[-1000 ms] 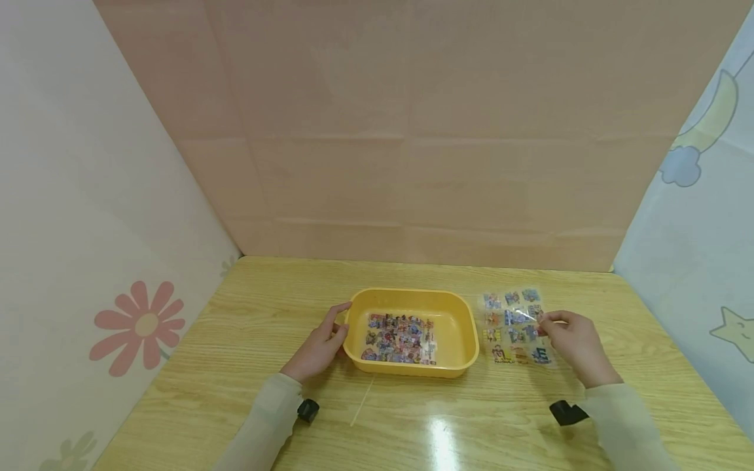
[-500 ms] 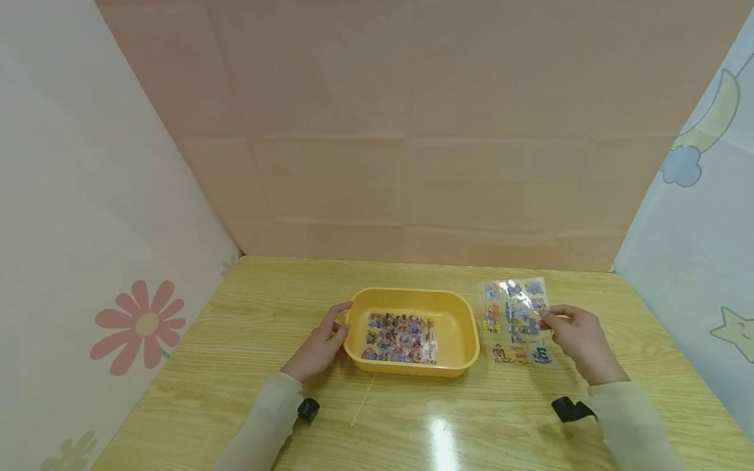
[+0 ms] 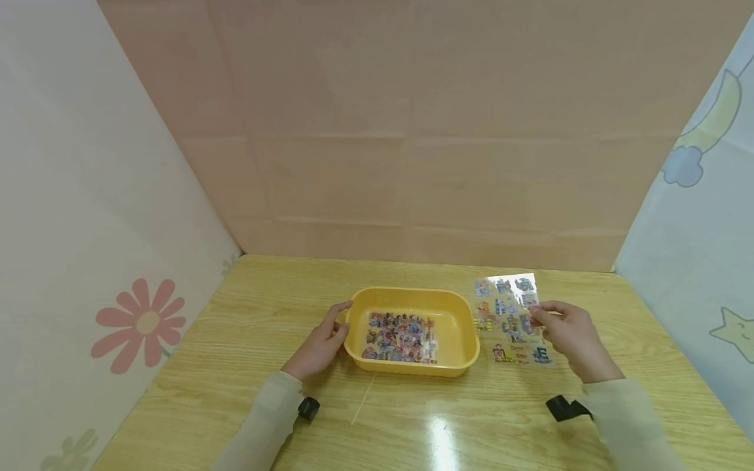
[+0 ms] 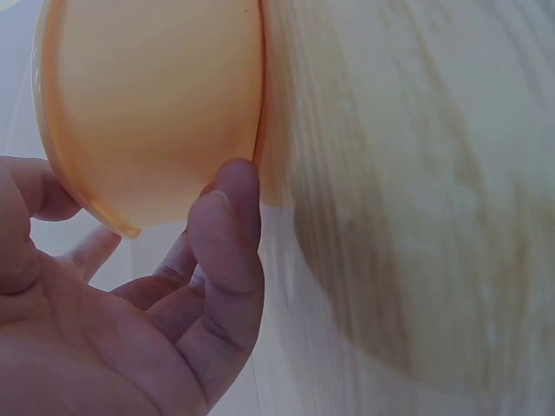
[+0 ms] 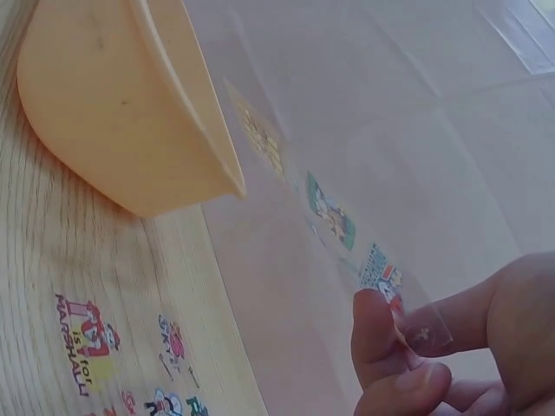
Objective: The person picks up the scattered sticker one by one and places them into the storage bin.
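My left hand [image 3: 317, 348] holds the left end of a yellow plastic tray [image 3: 455, 335], its bent fingers against the wall and rim. The left wrist view shows the fingertips [image 4: 236, 186] at the tray's lower edge. Printed clear sticker sheets [image 3: 397, 340] lie in the tray's left part. Right of the tray, my right hand [image 3: 570, 337] pinches the edge of a clear sticker sheet [image 5: 331, 212] between thumb and fingers. That sheet is lifted and slanted, its left side overlapping the tray's rim in the head view. Beneath it another sticker sheet [image 3: 521, 355] lies on the table.
A wood-grain table [image 3: 283, 281] carries everything. A thin pale strip [image 3: 362, 400] lies in front of the tray. A beige covering [image 3: 406, 163] stands behind the table, with patterned white walls [image 3: 76, 196] at both sides. Each wrist wears a black camera [image 3: 308, 408].
My right hand has raised the upper sticker sheet off the one below, and the sheet has shifted left toward the tray. The left hand and tray have stayed put.
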### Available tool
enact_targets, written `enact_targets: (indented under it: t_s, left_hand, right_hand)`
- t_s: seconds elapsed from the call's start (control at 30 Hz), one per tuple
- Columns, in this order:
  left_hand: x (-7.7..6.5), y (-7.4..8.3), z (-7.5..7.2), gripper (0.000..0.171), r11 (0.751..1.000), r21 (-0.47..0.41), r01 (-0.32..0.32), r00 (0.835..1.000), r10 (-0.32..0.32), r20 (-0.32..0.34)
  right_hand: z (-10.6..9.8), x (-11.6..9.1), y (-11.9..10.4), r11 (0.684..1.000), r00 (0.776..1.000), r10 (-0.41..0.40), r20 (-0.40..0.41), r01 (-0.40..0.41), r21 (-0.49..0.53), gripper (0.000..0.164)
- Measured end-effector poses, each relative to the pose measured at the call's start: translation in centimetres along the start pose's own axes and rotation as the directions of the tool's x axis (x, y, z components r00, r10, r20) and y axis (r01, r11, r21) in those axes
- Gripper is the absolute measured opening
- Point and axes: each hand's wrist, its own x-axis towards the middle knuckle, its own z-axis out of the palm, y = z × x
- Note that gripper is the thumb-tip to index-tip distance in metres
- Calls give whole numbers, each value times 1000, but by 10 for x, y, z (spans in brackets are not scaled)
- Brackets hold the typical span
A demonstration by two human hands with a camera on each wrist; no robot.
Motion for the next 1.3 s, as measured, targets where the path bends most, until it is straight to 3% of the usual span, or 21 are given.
enact_targets:
  t_s: [0.53,1.3]
  left_hand:
    - [1,1,1,46,1000,8,-1,1000,1,-6]
    - [1,-1,1,46,1000,6,4,1000,-4,-14]
  right_hand:
    - [19,-2,-11,998,998,-49,39,50,-24,53]
    - [47,-4,-33,994,985,-94,141,86,65,41]
